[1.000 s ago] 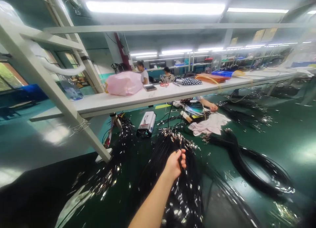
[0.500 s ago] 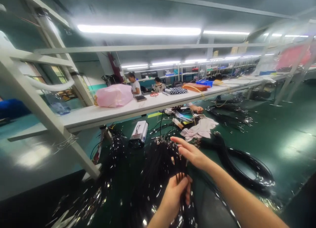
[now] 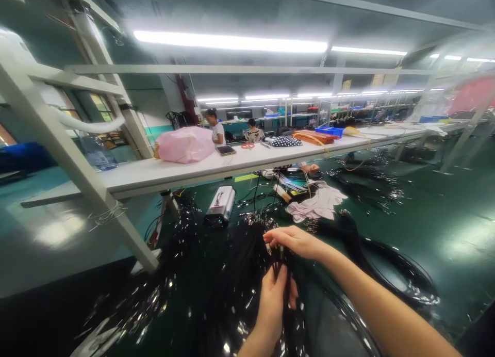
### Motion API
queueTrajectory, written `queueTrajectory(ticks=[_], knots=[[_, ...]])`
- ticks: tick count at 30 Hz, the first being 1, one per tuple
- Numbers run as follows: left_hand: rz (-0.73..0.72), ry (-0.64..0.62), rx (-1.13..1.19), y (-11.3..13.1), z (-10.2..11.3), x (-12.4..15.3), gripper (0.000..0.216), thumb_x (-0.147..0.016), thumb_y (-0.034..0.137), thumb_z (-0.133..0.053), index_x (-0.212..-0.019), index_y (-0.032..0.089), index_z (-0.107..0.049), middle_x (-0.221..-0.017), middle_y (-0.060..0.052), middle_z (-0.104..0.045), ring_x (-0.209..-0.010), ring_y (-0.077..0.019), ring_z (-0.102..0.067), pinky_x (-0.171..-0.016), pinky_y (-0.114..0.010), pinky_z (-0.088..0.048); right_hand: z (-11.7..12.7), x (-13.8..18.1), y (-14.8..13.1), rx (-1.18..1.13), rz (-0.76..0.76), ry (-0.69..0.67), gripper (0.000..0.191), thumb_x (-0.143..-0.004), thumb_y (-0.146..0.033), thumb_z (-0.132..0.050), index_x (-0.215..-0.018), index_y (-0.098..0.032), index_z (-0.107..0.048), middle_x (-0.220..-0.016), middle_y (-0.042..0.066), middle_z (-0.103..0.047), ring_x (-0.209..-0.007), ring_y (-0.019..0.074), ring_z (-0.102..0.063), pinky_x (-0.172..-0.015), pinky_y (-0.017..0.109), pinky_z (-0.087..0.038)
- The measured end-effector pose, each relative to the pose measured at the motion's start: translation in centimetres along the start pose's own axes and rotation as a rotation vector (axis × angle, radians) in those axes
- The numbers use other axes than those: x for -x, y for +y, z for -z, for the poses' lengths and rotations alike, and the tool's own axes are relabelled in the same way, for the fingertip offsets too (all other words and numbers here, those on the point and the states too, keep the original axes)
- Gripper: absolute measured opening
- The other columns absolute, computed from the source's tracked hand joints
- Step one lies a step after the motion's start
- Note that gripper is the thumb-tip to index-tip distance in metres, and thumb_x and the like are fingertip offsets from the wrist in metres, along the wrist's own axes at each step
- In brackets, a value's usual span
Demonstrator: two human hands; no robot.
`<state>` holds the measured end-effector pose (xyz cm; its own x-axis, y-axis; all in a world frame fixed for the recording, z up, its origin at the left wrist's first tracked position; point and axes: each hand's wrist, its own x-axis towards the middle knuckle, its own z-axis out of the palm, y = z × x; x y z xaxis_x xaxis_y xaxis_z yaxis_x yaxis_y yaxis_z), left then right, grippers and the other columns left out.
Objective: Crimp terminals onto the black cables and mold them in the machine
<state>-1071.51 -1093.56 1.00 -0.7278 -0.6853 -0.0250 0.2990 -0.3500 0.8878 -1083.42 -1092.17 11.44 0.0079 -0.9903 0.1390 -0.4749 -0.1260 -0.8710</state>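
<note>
My left hand (image 3: 275,295) is closed around a few thin black cables (image 3: 277,267), which stick up past the thumb. Just above it, my right hand (image 3: 296,242) has its fingers bent and drawn together at the metal-tipped cable ends (image 3: 268,248). The fingertips are partly hidden, but they appear to pinch one of these ends. Under and to the left of both hands spreads a thick bundle of black cables (image 3: 235,274) with shiny tips at its far end.
A silver-and-black box (image 3: 221,206) stands beyond the bundle. Pale cloths (image 3: 317,202) lie to its right, near another person's hand (image 3: 310,168). Coiled black cable (image 3: 398,269) rests at right. A white bench (image 3: 185,174) with a slanted metal leg (image 3: 112,212) crosses behind.
My right hand has gone from stretched fingers above the cables to bent fingers at their ends. My left hand keeps its hold on the cables. The view has shifted slightly left.
</note>
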Motion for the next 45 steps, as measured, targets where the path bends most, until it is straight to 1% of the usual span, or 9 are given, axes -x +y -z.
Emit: queueTrajectory(ticks=[6,12,16,19,22,25,32,38,45], knots=[[0.292,-0.219,0.247,1.6,1.0,-0.5,0.035,-0.072,0.046,-0.062,-0.073,0.012,-0.054,-0.050,-0.001,-0.053,-0.043,-0.0116,-0.048,-0.051,-0.028,-0.041,-0.6,-1.2,-1.2,0.258,0.013,-0.059,0.041,-0.089,-0.035,-0.031,-0.100,-0.015,-0.065,-0.100,0.005,-0.066,-0.090,0.0160,-0.059,-0.080,0.028,-0.044],[0.076,-0.284,0.106,3.6,2.0,-1.0,0.030,-0.078,0.036,-0.057,-0.064,0.009,-0.058,-0.054,-0.006,-0.056,-0.066,-0.0198,-0.058,-0.069,-0.031,-0.041,-1.5,-2.5,-1.7,0.338,-0.030,-0.183,0.040,-0.086,-0.038,-0.038,-0.097,-0.012,-0.067,-0.090,0.008,-0.068,-0.077,0.0177,-0.061,-0.069,0.027,-0.045],[0.111,-0.336,0.175,3.8,2.0,-0.9,0.030,-0.078,0.038,-0.056,-0.066,0.010,-0.056,-0.053,-0.005,-0.054,-0.056,-0.0200,-0.056,-0.054,-0.030,-0.041,-2.6,-3.6,-2.7,0.397,0.116,-0.211,0.041,-0.088,-0.035,-0.040,-0.124,-0.017,-0.049,-0.121,0.005,-0.056,-0.105,0.0154,-0.052,-0.087,0.024,-0.038],[0.131,-0.376,0.251,4.1,2.3,-0.8,0.031,-0.075,0.040,-0.058,-0.066,0.011,-0.054,-0.052,-0.003,-0.050,-0.048,-0.0180,-0.053,-0.048,-0.030,-0.039,-3.4,-4.3,-3.7,0.567,0.158,-0.282,0.031,-0.088,-0.030,-0.040,-0.101,-0.016,-0.065,-0.095,0.003,-0.066,-0.084,0.0139,-0.058,-0.073,0.022,-0.041],[0.095,-0.301,0.293,4.8,2.8,-0.6,0.031,-0.072,0.040,-0.063,-0.066,0.011,-0.053,-0.052,0.000,-0.048,-0.047,-0.0145,-0.051,-0.050,-0.029,-0.040,-4.0,-4.9,-4.6,0.595,0.142,-0.320,0.030,-0.086,-0.027,-0.042,-0.076,-0.015,-0.067,-0.063,-0.001,-0.061,-0.056,0.0098,-0.050,-0.056,0.022,-0.036],[0.041,-0.237,0.250,5.3,3.5,-0.4,0.029,-0.073,0.038,-0.063,-0.070,0.011,-0.053,-0.052,0.000,-0.049,-0.044,-0.0118,-0.048,-0.047,-0.026,-0.038,-4.7,-5.7,-5.2,0.601,0.149,-0.310,0.029,-0.086,-0.026,-0.043,-0.071,-0.014,-0.065,-0.060,0.000,-0.058,-0.054,0.0095,-0.046,-0.055,0.023,-0.034],[0.011,-0.021,0.484,8.4,8.3,1.8,0.021,-0.087,0.025,-0.045,-0.068,0.014,-0.046,-0.046,0.009,-0.025,-0.032,-0.0011,-0.019,-0.033,-0.013,-0.013,-6.9,-6.8,-0.9,0.137,0.121,-0.106,0.042,-0.092,-0.029,-0.022,-0.099,-0.016,-0.061,-0.108,0.007,-0.059,-0.091,0.0112,-0.055,-0.073,0.021,-0.042],[-0.122,0.349,0.697,9.4,15.5,5.3,0.028,-0.092,0.015,-0.025,-0.072,0.013,-0.045,-0.048,0.007,-0.030,-0.032,-0.0023,-0.027,-0.031,-0.014,-0.020,-14.0,-0.8,7.0,0.317,-0.073,-0.293,0.012,-0.073,-0.023,-0.056,-0.071,-0.015,-0.065,-0.063,0.000,-0.062,-0.056,0.0109,-0.054,-0.053,0.021,-0.041],[-0.092,0.553,0.713,6.6,20.3,7.4,0.026,-0.092,0.013,-0.029,-0.072,0.012,-0.046,-0.047,0.008,-0.030,-0.031,-0.0018,-0.027,-0.031,-0.014,-0.019,-17.6,2.2,7.4,0.620,0.020,-0.380,0.015,-0.076,-0.021,-0.048,-0.073,-0.016,-0.062,-0.080,0.008,-0.062,-0.076,0.0197,-0.057,-0.068,0.029,-0.042]])
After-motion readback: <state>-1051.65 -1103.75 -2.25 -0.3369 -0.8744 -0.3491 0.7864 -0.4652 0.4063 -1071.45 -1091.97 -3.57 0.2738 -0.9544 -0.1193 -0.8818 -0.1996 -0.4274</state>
